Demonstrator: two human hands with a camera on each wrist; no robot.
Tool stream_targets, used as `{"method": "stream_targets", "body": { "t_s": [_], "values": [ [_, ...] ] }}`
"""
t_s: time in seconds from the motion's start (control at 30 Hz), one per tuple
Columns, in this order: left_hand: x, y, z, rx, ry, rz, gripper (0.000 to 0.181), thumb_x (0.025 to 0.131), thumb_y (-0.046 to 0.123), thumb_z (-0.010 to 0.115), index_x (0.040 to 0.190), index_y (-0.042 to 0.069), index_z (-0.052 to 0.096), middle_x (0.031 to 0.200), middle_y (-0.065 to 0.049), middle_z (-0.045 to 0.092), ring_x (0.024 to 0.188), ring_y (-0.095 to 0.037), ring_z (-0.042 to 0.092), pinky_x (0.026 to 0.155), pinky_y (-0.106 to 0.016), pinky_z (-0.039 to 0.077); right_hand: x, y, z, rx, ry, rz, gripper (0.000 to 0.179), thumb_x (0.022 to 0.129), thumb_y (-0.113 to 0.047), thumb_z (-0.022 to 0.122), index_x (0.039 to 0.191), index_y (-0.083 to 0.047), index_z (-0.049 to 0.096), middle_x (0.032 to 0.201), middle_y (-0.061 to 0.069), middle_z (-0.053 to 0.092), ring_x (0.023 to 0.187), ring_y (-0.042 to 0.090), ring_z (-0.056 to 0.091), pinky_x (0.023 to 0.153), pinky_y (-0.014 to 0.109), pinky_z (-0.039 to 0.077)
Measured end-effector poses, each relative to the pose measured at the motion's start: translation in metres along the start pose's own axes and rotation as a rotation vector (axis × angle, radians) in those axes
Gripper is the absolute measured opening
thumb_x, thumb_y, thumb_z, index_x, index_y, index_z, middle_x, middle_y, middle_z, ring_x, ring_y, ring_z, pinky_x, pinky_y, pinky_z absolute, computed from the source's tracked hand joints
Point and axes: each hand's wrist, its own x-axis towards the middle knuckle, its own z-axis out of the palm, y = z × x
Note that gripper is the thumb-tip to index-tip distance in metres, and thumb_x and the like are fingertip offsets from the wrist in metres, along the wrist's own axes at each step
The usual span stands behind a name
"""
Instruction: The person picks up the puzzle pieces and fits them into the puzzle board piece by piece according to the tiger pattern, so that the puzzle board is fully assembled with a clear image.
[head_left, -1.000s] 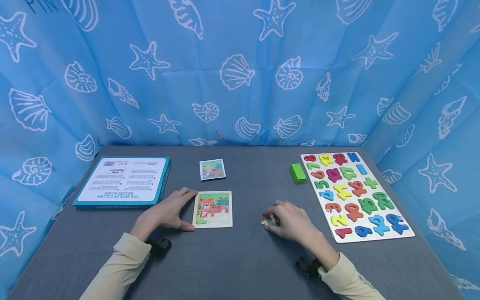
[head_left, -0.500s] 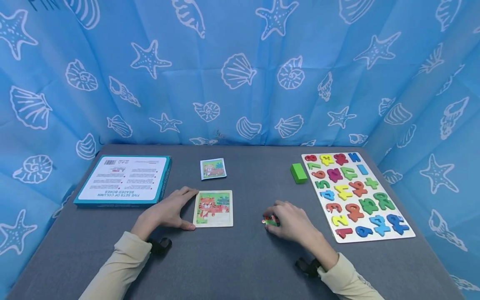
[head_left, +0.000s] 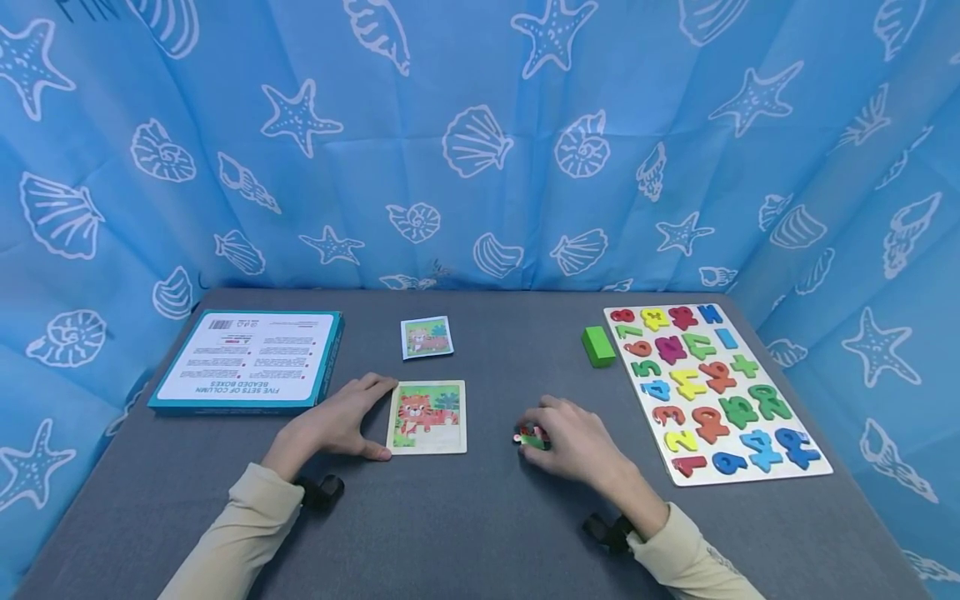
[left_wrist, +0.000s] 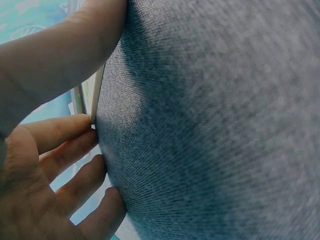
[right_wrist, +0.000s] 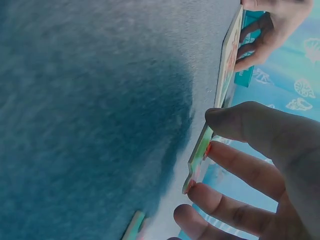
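My left hand (head_left: 337,421) lies along the left edge of a square puzzle board (head_left: 438,448), fingers loosely extended, thumb and index fingertip touching its two left corners. The board's picture is an orange tiger among greenery, with a bare pale area at its lower right. In the left wrist view the fingertips meet the edge of the board (left_wrist: 98,92). To the board's right, my right hand (head_left: 573,442) pinches a small green and red puzzle piece (right_wrist: 201,147) between thumb and fingers, tilted up close over the table. Another flat piece (right_wrist: 134,226) lies below the hand in the right wrist view.
A small tiger picture card (head_left: 427,337) lies behind the board. At left is a teal-edged box (head_left: 247,362). On the right are a green block (head_left: 597,347) and a white number board (head_left: 660,400) with colourful digits. A blue seashell curtain (head_left: 480,200) backs the table.
The right hand has shifted slightly left and tilted the puzzle piece up in its fingers. The left hand and the puzzle board stay put.
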Motion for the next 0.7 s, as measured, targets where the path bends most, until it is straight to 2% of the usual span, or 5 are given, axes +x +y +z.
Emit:
{"method": "stream_targets", "body": {
  "t_s": [0.47,0.7],
  "values": [
    [-0.001,0.0,-0.001,0.002,0.011,0.01,0.104,0.076,0.047,0.089,0.157,0.008,0.037,0.153,-0.017,0.045,0.141,-0.04,0.044,0.114,-0.063,0.04,0.015,-0.022,0.002,-0.018,-0.014,0.011,0.024,0.087,-0.025,0.08,0.11,-0.018,0.079,0.087,-0.001,0.06,0.069,0.009,0.043,0.053,0.02,0.029],
    [-0.002,0.001,0.0,0.001,0.024,0.009,0.103,0.076,0.046,0.089,0.156,0.006,0.038,0.153,-0.017,0.045,0.142,-0.041,0.044,0.114,-0.063,0.04,0.025,-0.036,0.005,0.012,-0.013,-0.041,0.021,0.088,-0.026,0.08,0.108,-0.018,0.08,0.081,-0.001,0.057,0.066,0.008,0.041,0.051,0.02,0.027]
  ]
}}
